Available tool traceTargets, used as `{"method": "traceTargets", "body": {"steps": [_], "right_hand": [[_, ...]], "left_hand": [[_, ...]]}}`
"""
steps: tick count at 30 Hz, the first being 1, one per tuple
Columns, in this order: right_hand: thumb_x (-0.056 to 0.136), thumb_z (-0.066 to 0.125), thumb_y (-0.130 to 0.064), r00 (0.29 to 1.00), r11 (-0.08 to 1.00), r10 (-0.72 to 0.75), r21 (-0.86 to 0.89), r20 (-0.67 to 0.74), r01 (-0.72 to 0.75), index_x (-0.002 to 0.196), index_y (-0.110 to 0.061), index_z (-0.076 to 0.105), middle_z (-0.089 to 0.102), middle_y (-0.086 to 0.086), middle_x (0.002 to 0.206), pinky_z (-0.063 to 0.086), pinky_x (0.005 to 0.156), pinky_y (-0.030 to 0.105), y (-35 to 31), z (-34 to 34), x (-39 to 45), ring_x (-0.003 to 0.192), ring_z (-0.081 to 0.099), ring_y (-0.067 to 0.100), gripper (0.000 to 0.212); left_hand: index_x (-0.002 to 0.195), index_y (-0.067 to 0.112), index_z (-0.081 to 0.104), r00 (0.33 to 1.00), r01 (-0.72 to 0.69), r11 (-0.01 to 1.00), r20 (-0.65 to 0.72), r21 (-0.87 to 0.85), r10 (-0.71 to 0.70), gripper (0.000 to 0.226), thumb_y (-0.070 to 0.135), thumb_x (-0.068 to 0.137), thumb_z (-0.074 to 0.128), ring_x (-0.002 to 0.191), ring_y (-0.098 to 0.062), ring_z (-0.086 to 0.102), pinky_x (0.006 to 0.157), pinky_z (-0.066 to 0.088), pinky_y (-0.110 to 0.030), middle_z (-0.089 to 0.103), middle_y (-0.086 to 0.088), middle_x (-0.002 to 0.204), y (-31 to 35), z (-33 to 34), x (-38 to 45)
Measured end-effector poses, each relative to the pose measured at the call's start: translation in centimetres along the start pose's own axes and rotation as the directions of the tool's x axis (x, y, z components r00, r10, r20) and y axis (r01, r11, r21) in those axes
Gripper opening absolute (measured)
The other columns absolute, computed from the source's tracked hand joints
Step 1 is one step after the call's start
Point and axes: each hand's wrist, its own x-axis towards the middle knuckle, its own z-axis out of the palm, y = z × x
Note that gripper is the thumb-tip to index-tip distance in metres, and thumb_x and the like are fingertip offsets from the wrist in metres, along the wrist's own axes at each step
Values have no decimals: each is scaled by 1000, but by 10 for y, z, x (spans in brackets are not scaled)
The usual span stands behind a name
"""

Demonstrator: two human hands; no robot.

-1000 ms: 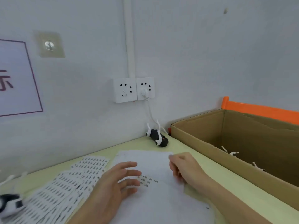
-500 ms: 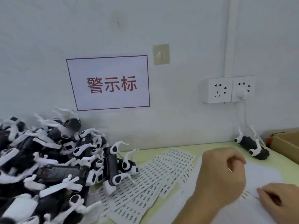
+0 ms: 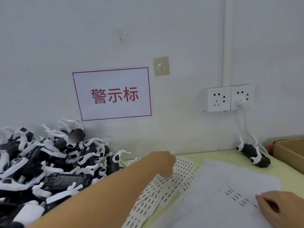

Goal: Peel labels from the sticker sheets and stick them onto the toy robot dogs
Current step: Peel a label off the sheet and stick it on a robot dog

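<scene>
Reaching out over the sticker sheets (image 3: 166, 183), the left hand (image 3: 162, 162) hangs above their far end with its back to the camera; its fingers seem curled under, but motion blur hides them, so I cannot tell whether the grip is apart, together or closed on anything; the left forearm runs from the bottom edge of the view up to it, crossing in front of the heap. The right hand (image 3: 279, 209) lies at the lower right on the white backing sheet (image 3: 230, 176), knuckles up and fingers bent down toward the paper next to a few remaining labels (image 3: 238, 197); whether its grip pinches a label or merely rests there cannot be told.

The sticker sheets are fanned in overlapping strips on the pale green worktop (image 3: 283, 170), between the heap and the white backing sheet, which overlaps their right edge; the pile of toy robot dogs (image 3: 46, 163), black bodies with white legs tangled together, fills the left side against the wall; a single toy robot dog (image 3: 253, 153) lies on its side well apart from the pile, near the wall at the right, below the double wall socket (image 3: 228, 98); a white cable (image 3: 245, 124) drops from the socket toward it; a cardboard box (image 3: 291, 150) shows at the right edge; a red-bordered sign (image 3: 113, 94) with red characters hangs on the wall above the heap.
</scene>
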Motion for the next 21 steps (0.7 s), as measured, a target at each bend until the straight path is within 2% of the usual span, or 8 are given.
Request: {"method": "traceTargets", "body": {"steps": [2, 4, 6, 7, 10, 16, 19, 21], "right_hand": [[92, 60, -38, 1000, 999, 5, 37, 5, -5, 50, -23, 48, 58, -7, 55, 48, 64, 25, 1, 1, 2, 62, 59, 11, 46], [94, 54, -43, 1000, 1000, -1, 29, 12, 0, 55, -22, 50, 59, -8, 58, 49, 67, 22, 0, 1, 2, 65, 60, 8, 45], [95, 50, -46, 1000, 999, -2, 34, -9, 2, 57, -21, 49, 59, -7, 59, 47, 67, 18, -1, 1, 2, 66, 60, 7, 46], [95, 50, -47, 1000, 999, -1, 36, -20, 2, 57, -21, 50, 59, -6, 60, 47, 66, 18, -1, 0, 1, 66, 60, 7, 46], [97, 45, -50, 1000, 999, 15, 39, -18, -15, 67, -19, 56, 61, -6, 65, 48, 69, 21, -3, -3, -4, 70, 60, 9, 45], [99, 40, -50, 1000, 1000, 27, 16, -2, -27, 70, -17, 47, 61, 1, 73, 44, 65, 20, -10, -10, -10, 73, 59, 11, 45], [99, 39, -50, 999, 999, 35, -2, 26, -35, 68, -18, 44, 59, 0, 71, 42, 63, 18, -12, -15, -12, 73, 59, 11, 45], [99, 38, -50, 998, 999, 39, -11, 44, -39, 68, -19, 44, 58, 0, 71, 40, 61, 18, -14, -16, -13, 73, 59, 10, 45]], "left_hand": [[90, 5, 55, 989, 49, 986, 134, 157, -70, 12, 9, 97, 46, 84, -22, 59, 98, 46, -44, 60, -8, 94, -23, 5, -4], [105, 8, 61, 951, 88, 934, 251, 347, -183, 18, 12, 98, 44, 112, -30, 57, 116, 25, -56, 64, -11, 115, -40, 11, -10], [123, 10, 59, 931, 67, 878, 287, 474, -226, 26, 15, 101, 46, 130, -32, 46, 120, 8, -60, 59, -10, 129, -49, 21, -12], [133, 13, 55, 935, 64, 858, 271, 510, -231, 32, 18, 102, 48, 136, -32, 41, 120, 7, -58, 55, -9, 138, -51, 25, -11], [133, 16, 56, 953, 93, 822, 190, 562, -237, 31, 18, 103, 53, 139, -28, 37, 119, 9, -50, 53, -7, 144, -52, 34, -6], [128, 14, 60, 987, -12, 730, 123, 684, -100, 32, 19, 97, 64, 133, -28, 43, 118, 14, -54, 55, -8, 138, -67, 36, -1], [131, 15, 56, 998, -3, 730, 46, 683, -39, 43, 35, 95, 66, 129, -27, 45, 115, 20, -52, 56, -7, 136, -74, 15, -6], [134, 18, 54, 998, 56, 786, -52, 615, -31, 52, 50, 94, 62, 128, -25, 46, 111, 26, -48, 56, -4, 133, -77, -3, -9]]}}
